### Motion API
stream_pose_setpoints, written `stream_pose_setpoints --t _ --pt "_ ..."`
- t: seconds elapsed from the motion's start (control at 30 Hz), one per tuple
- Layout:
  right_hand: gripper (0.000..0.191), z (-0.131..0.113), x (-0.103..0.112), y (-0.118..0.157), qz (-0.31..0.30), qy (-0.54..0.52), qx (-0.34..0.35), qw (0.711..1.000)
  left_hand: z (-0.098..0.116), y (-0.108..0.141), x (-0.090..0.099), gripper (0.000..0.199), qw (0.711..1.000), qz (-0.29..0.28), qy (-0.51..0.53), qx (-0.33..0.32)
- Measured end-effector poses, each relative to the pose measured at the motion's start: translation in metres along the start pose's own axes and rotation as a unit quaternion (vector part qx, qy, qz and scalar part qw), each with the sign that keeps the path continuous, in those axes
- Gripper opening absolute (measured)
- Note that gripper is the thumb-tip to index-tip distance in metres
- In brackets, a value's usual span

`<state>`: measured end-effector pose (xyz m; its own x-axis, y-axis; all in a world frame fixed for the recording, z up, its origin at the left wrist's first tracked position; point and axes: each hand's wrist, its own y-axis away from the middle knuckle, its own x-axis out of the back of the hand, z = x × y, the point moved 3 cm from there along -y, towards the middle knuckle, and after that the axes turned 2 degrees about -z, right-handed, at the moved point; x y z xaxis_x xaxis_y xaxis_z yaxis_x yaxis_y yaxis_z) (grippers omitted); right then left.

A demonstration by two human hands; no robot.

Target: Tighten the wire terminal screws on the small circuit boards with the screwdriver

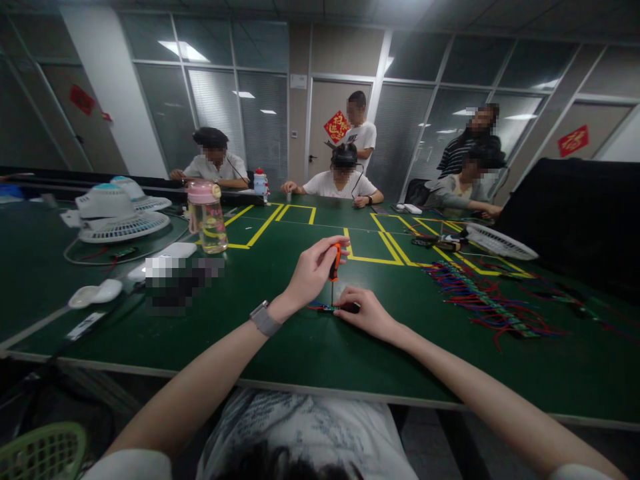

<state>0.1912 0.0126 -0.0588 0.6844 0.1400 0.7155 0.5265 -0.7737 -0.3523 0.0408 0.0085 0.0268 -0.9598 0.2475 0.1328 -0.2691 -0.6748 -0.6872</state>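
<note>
My left hand (320,265) is closed around the orange and black handle of a screwdriver (335,264). The screwdriver stands upright, its thin shaft pointing down at a small green circuit board (329,308) on the table. Low beside the shaft, my right hand (367,311) pinches the board's right end, with its fingertips close to the screwdriver's tip. Blue and red wires stick out at the board's left end. Whether the tip sits in a screw is too small to tell.
Right of my hands lies a long row of circuit boards (485,300) with red and blue wires. A pink-lidded bottle (207,220), white fan parts (123,217) and a white case (95,293) stand left. Yellow tape (375,259) marks the green table (280,333). Several people are across it.
</note>
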Motion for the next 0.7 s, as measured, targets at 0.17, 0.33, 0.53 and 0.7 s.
stream_pose_setpoints --t 0.17,0.33,0.53,0.7 --pt "0.012 0.0005 0.0023 0.0004 -0.006 0.006 0.012 1.000 -0.0021 0.0001 0.0045 0.015 0.998 0.038 -0.053 -0.006" --pt "0.015 0.0035 0.0038 0.0006 -0.006 -0.005 -0.002 1.000 -0.0019 -0.0001 0.0069 0.024 0.994 0.033 -0.099 -0.010" --pt "0.015 0.0058 0.0009 0.0010 0.001 -0.033 -0.023 0.999 -0.0067 -0.0008 0.0037 0.027 1.000 0.017 0.003 0.016" --pt "0.016 0.0033 -0.0014 0.0009 0.013 0.003 -0.019 1.000 -0.0045 0.0010 0.0072 0.016 0.995 0.050 -0.090 -0.017"
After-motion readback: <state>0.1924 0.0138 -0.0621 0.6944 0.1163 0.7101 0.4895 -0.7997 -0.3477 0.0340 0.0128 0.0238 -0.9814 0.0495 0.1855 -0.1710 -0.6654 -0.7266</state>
